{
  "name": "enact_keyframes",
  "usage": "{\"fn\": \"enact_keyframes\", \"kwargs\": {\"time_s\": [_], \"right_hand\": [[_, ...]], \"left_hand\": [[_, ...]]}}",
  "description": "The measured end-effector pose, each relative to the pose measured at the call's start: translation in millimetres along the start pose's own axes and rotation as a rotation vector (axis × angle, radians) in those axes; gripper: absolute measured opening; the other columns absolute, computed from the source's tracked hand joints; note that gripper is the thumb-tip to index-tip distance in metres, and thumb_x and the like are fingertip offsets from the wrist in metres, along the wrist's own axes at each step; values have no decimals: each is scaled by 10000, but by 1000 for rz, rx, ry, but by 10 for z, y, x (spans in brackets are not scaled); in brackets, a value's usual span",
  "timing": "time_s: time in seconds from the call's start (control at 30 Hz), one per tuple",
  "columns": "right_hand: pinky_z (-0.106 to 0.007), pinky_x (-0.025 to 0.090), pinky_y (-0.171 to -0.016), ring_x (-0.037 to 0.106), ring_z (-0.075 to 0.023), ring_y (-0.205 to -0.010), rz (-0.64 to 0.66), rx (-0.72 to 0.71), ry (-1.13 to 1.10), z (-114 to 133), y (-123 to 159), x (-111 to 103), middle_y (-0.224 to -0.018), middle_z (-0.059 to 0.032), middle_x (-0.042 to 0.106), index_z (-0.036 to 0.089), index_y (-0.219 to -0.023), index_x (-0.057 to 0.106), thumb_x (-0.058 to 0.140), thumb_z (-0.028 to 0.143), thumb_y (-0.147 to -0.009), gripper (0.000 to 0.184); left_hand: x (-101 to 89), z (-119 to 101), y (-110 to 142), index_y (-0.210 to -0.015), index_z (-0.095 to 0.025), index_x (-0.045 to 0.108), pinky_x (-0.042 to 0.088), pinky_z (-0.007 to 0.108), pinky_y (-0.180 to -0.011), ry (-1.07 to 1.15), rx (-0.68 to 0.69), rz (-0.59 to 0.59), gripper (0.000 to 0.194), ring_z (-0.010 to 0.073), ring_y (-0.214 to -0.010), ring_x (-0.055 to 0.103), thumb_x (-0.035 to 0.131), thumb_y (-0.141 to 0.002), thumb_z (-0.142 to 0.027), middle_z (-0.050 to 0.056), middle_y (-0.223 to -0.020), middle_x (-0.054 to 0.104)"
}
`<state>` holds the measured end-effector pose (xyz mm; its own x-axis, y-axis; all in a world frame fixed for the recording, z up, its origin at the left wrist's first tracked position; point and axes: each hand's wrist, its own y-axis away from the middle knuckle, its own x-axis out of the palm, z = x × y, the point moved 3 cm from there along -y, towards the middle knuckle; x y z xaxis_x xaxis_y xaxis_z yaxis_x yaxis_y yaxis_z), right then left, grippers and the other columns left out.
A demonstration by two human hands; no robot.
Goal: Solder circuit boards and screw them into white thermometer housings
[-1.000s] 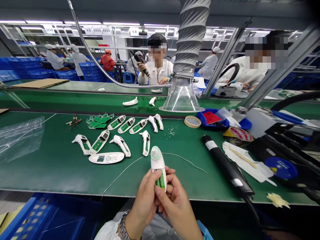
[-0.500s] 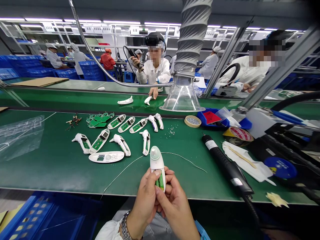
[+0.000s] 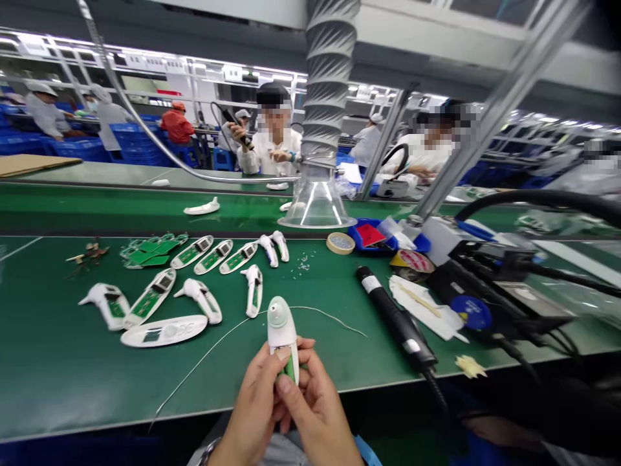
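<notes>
A white ear thermometer with a pale green tip cap stands upright between my two hands, just above the bench's front edge. Its back is open and shows green inside. My left hand grips it from the left, thumb pressed on the opening. From the right, my right hand wraps round its lower end, thumb also on the front. The lower end is hidden by my fingers. Beyond it lie an open thermometer housing with a green board and a thin wire curving across the green bench.
Several half-built thermometers and a pile of green circuit boards lie left. On the right are a round tub of screws, a black electric screwdriver and a blue tray. A clear extraction hood hangs ahead, with co-workers beyond.
My view has turned right, so the bench things appear further left. Both hands keep their hold on the thermometer. Across the belt, a co-worker's hand has lifted from a white part, which has left its spot.
</notes>
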<state>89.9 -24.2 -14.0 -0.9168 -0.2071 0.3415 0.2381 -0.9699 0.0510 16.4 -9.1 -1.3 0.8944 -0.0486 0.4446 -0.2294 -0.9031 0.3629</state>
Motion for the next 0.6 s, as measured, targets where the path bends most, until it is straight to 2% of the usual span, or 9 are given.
{"fn": "enact_keyframes", "kwargs": {"time_s": [0.03, 0.1, 0.17, 0.2, 0.27, 0.3, 0.37, 0.47, 0.6], "right_hand": [[-179, 397, -491, 478, -73, -524, -1, -20, -7, 55, 8, -25, -674, 25, 532, 167, -1007, 455, 579, 534, -849, 419], [-204, 446, -552, 532, -95, -592, -30, -83, 58, 227, 25, -157, -726, 1, 561, 165, -980, 482, 559, 532, -862, 393], [-222, 485, -589, 576, -122, -654, -112, -176, 300, 486, 41, -421, -782, -22, 593, 175, -972, 497, 511, 495, -900, 328], [-229, 498, -596, 594, -134, -667, -174, -237, 481, 641, 46, -597, -793, -26, 607, 182, -977, 502, 486, 460, -921, 284], [-229, 498, -547, 603, -149, -623, -306, -409, 1047, 961, 34, -975, -708, -10, 602, 195, -975, 521, 413, 393, -960, 226], [-255, 495, -539, 599, -168, -608, -369, -468, 1153, 1094, 8, -1181, -723, -24, 613, 197, -978, 540, 454, 385, -940, 210], [-347, 518, -659, 624, -232, -734, -423, -556, 1270, 1285, -93, -1561, -897, -85, 641, 192, -1034, 565, 502, 375, -905, 232], [-447, 495, -844, 609, -297, -959, -279, -629, 1409, 1381, -317, -1945, -1048, -105, 644, 210, -1039, 622, 482, 329, -891, 237], [-422, 479, -930, 572, -243, -1071, -52, -672, 1499, 1354, -503, -2190, -1198, -83, 586, 239, -1127, 617, 397, 215, -909, 311]], "left_hand": [[12, 11, -17, -1179, -159, 520, 263, 151, -349, -41, 18, 48, 528, 71, -458, 437, 522, -795, -521, 35, -741, 619], [43, -2, -44, -1214, -197, 500, 399, 162, -474, -126, 90, 165, 560, 113, -673, 555, 546, -778, -545, 74, -973, 629], [61, -59, -56, -1216, -225, 493, 478, 244, -773, -263, 165, 265, 562, 185, -983, 551, 566, -761, -548, 85, -1181, 560], [56, -99, -61, -1200, -236, 500, 436, 304, -908, -362, 190, 288, 533, 213, -1085, 507, 556, -769, -543, 81, -1228, 531], [29, -196, -80, -1158, -260, 515, 344, 406, -1022, -599, 236, 279, 435, 243, -1167, 449, 511, -806, -515, 71, -1253, 504], [21, -249, -99, -1139, -271, 517, 333, 441, -1027, -720, 273, 273, 384, 250, -1172, 443, 482, -828, -493, 66, -1249, 502], [38, -349, -163, -1124, -282, 507, 338, 474, -1017, -931, 393, 265, 306, 250, -1176, 436, 428, -866, -427, 59, -1244, 496], [142, -422, -332, -1151, -248, 486, 349, 480, -1017, -1197, 583, 293, 288, 247, -1199, 413, 404, -884, -314, 76, -1267, 476], [289, -396, -629, -1214, -146, 472, 357, 497, -1014, -1479, 701, 320, 350, 276, -1186, 425, 449, -880, -245, 136, -1262, 483]]}}
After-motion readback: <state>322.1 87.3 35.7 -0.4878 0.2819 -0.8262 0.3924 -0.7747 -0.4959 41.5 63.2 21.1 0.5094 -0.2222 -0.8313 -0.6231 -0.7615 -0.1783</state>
